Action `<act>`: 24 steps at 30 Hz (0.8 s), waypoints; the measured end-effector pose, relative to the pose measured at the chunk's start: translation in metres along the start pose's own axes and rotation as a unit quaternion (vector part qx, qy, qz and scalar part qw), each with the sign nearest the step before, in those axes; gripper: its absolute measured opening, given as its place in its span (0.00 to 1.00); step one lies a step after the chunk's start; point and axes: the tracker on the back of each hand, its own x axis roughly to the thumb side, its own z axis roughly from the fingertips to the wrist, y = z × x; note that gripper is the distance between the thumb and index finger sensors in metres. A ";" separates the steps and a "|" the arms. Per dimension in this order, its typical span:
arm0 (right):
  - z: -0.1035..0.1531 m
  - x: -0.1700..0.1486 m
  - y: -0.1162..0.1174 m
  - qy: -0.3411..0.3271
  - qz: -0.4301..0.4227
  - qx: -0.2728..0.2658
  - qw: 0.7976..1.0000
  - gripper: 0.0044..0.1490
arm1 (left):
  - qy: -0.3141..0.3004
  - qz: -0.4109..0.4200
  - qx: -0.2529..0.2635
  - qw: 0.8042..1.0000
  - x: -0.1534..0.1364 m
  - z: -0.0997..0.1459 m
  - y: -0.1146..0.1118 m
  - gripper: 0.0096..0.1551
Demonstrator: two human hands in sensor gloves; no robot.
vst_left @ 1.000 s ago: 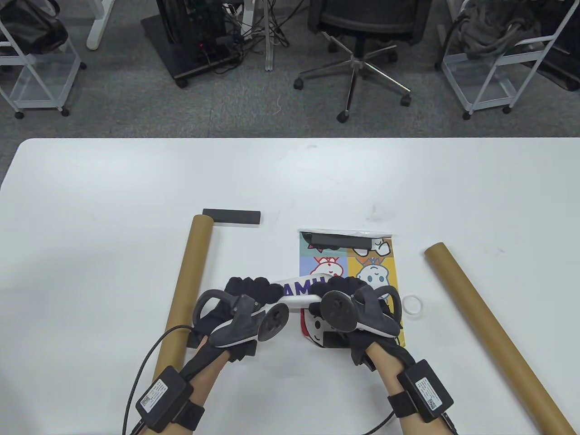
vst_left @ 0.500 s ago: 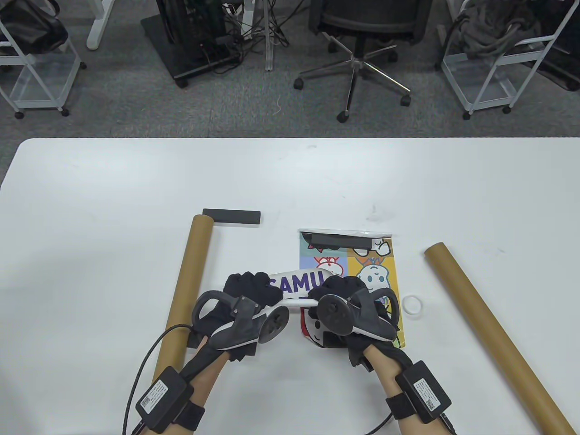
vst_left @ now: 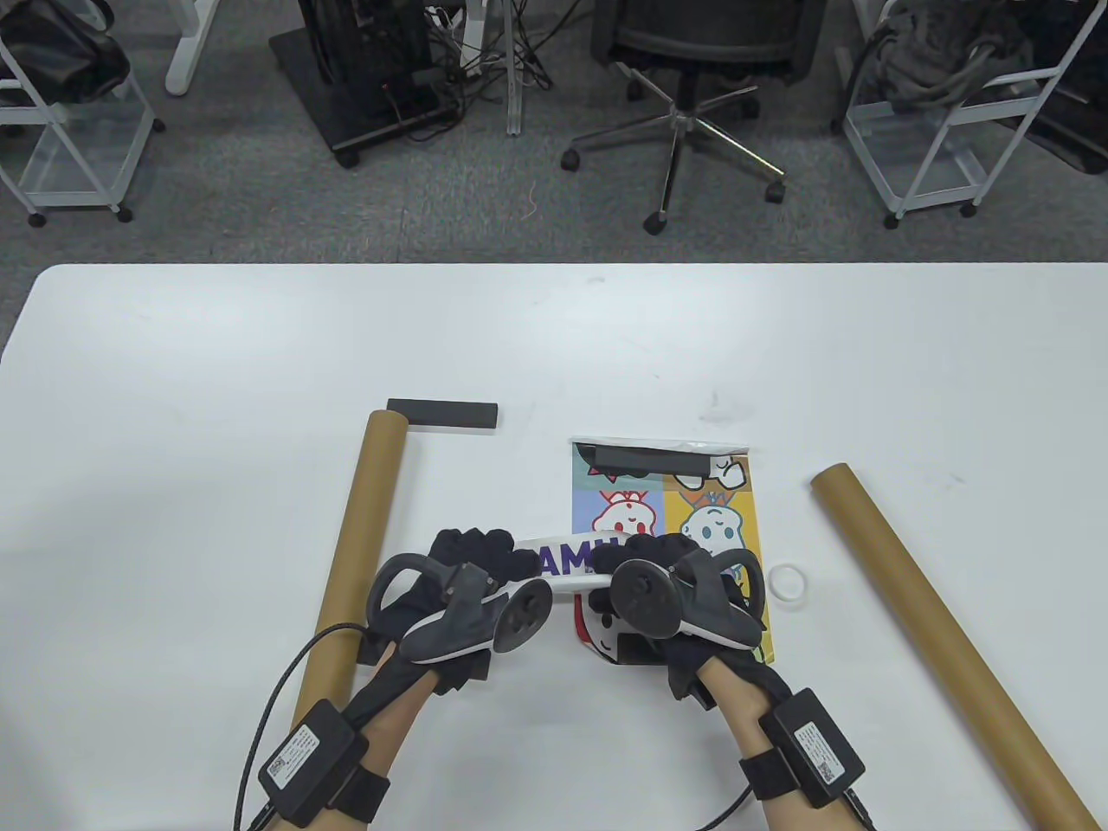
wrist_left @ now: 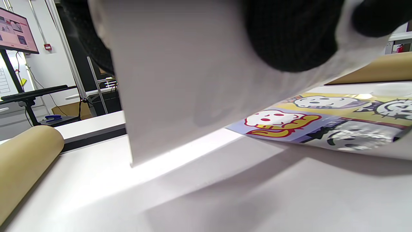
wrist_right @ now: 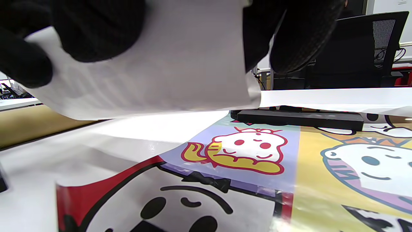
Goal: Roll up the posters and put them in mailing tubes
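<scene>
Table view: smooth white table [vst_left: 216,363] filling the lower two thirds of the frame, with a matte brown cardboard tube [vst_left: 355,545] lying left of centre, a second cardboard tube [vst_left: 943,632] running diagonally toward the lower right corner, and a flat dark bar [vst_left: 442,414] just beside the first tube's upper end. At centre, a glossy flat poster [vst_left: 710,511] printed with cartoon panels in yellow, lilac and red, pinned at its upper edge by another dark bar [vst_left: 651,460]; a small white ring [vst_left: 789,582] just right of it. Low in the frame, left hand [vst_left: 472,567] and right hand [vst_left: 662,571], both in black knit gloves, curled round the two ends of a rolled white poster [vst_left: 567,561] with purple lettering, held across the flat poster's lower left corner. Left wrist view: rolled poster [wrist_left: 180,83] as a plain white curved sheet filling the upper middle, black gloved fingers [wrist_left: 289,35] wrapped over it at top right, tube end [wrist_left: 25,161] at lower left. Right wrist view: gloved fingers [wrist_right: 96,29] at top gripping the white roll [wrist_right: 167,74] above the glossy printed sheet [wrist_right: 244,151].
</scene>
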 end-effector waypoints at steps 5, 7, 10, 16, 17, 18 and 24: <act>0.000 -0.002 0.000 0.004 -0.006 -0.005 1.000 0.37 | 0.001 0.009 0.001 1.000 -0.002 0.000 0.002 0.28; 0.000 -0.001 0.001 0.002 -0.008 -0.001 1.000 0.35 | 0.002 0.011 0.002 1.000 -0.002 0.000 0.002 0.27; -0.001 0.001 0.001 0.002 -0.006 0.017 1.000 0.36 | 0.002 0.011 -0.004 1.000 -0.002 -0.001 0.000 0.26; 0.000 0.000 0.001 0.002 0.004 0.001 1.000 0.31 | 0.007 -0.007 0.007 1.000 0.002 0.000 0.002 0.22; 0.000 0.000 0.001 0.003 0.002 -0.003 1.000 0.30 | 0.006 -0.004 0.009 1.000 0.002 -0.001 0.002 0.21; 0.001 -0.001 0.001 0.003 0.007 -0.007 1.000 0.29 | 0.006 0.002 0.010 1.000 0.001 -0.001 0.001 0.21; 0.000 0.001 0.001 0.003 0.012 -0.007 1.000 0.28 | 0.007 0.002 0.007 1.000 0.000 -0.001 -0.001 0.21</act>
